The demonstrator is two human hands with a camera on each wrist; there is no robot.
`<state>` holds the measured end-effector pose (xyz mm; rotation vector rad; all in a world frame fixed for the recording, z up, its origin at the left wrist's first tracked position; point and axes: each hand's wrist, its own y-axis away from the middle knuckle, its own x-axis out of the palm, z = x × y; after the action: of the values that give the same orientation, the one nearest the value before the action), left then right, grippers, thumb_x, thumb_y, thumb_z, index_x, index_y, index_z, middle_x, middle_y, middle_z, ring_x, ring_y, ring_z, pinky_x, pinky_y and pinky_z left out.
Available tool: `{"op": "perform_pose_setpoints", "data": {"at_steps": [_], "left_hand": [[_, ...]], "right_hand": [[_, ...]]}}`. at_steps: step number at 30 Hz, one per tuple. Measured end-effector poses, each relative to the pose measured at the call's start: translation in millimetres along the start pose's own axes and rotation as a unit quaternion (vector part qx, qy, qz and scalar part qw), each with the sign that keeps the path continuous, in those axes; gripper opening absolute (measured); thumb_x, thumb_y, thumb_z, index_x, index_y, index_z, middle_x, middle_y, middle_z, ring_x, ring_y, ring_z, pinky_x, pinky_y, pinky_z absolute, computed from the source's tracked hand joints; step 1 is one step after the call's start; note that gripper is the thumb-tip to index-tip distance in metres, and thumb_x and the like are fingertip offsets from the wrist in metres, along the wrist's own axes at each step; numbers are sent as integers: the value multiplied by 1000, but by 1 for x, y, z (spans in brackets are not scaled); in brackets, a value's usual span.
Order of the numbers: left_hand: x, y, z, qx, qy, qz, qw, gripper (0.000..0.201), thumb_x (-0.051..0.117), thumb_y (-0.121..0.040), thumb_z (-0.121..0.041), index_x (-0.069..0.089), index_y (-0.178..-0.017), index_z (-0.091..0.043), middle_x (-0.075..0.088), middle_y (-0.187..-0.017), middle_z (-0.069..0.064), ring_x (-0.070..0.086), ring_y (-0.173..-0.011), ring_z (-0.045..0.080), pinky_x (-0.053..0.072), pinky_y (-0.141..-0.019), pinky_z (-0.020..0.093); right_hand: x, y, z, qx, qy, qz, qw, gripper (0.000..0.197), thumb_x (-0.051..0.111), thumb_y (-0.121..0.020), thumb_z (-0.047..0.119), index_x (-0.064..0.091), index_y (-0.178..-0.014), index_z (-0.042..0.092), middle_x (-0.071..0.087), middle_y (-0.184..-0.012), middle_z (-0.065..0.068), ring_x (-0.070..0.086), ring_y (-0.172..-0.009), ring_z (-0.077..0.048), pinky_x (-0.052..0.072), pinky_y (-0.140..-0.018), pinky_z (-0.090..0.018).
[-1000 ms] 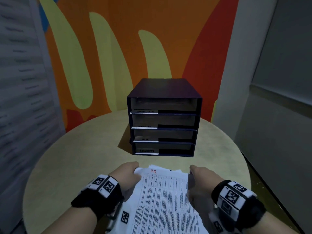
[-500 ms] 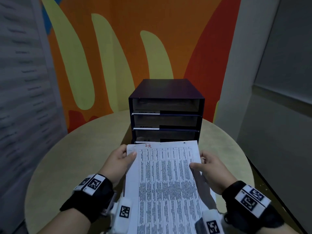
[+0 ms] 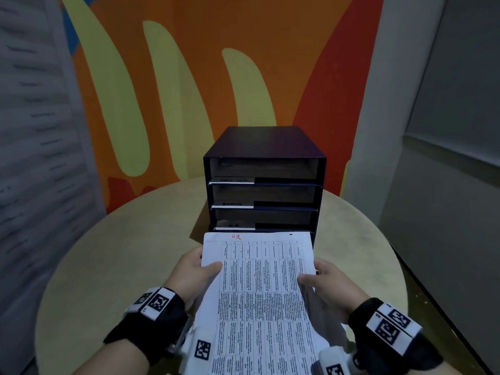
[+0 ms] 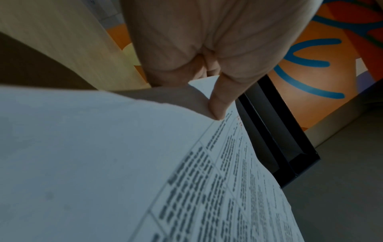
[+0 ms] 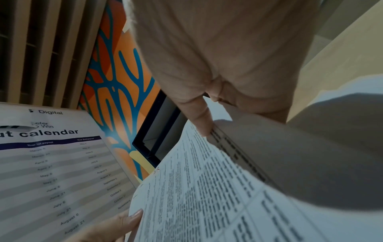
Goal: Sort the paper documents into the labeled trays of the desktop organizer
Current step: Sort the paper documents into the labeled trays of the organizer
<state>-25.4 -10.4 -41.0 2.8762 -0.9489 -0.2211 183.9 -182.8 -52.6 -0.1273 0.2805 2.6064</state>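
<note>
I hold a printed sheet (image 3: pixel 262 288) with a table of text and a red "HR" at its top, lifted above the table in front of the organizer. My left hand (image 3: pixel 198 269) pinches its left edge, thumb on top; my right hand (image 3: pixel 322 280) pinches its right edge. The dark organizer (image 3: pixel 263 182) has stacked open trays with white labels; the sheet's top edge hides the lowest tray. In the left wrist view the thumb (image 4: pixel 217 104) presses on the sheet (image 4: pixel 217 188). In the right wrist view the thumb (image 5: pixel 199 117) lies on the sheet (image 5: pixel 207 196).
The round beige table (image 3: pixel 113 266) carries the organizer at its far middle. An orange and yellow painted wall (image 3: pixel 216 77) stands behind. A grey wall (image 3: pixel 446 185) closes in on the right, a slatted panel (image 3: pixel 35 131) on the left. A calendar poster (image 5: pixel 56 163) shows in the right wrist view.
Both hands lifted the sheet off the table and carried it forward and up toward the organizer. Its top edge now covers the lowest tray.
</note>
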Motion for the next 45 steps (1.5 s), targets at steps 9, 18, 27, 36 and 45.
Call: {"op": "perform_pose_setpoints", "data": {"at_steps": [9,18,27,36,45], "left_hand": [[-1,-10,16,-77,-93,15,993,26,55,-87,9,54,-109,-3,71,-101,19,71,-90,36,54,-86,57],[-1,-29,11,-56,-113,-41,991,19,54,-89,4,55,-102,-10,70,-102,13,69,-93,31,53,-89,53],[0,-50,-3,-41,-216,-16,975,28,61,-86,-7,51,-112,-9,68,-103,9,69,-91,28,55,-87,49],[2,-49,-6,-65,-206,38,976,59,63,-84,2,40,-135,-19,65,-108,5,66,-98,24,54,-90,46],[6,-71,-4,-25,-180,-35,983,48,54,-87,2,44,-131,-16,63,-113,6,63,-101,27,52,-92,47]], "right_hand": [[-3,-5,-6,27,12,-9,1000,32,43,-94,-9,62,-112,8,73,-106,-4,71,-95,-18,55,-81,-30],[-8,-16,-6,64,78,-66,993,4,61,-88,6,57,-88,8,71,-93,-13,69,-88,-29,54,-83,-42],[-8,-30,7,67,150,-65,984,10,56,-91,-1,59,-91,8,69,-93,-9,64,-82,-22,47,-70,-28],[-14,-49,3,71,-34,-136,988,15,49,-92,-8,51,-83,4,67,-93,-23,66,-83,-33,55,-70,-35],[-20,-58,-7,57,2,-40,998,27,67,-84,8,58,-109,9,72,-101,-9,70,-92,-27,54,-88,-47]]}}
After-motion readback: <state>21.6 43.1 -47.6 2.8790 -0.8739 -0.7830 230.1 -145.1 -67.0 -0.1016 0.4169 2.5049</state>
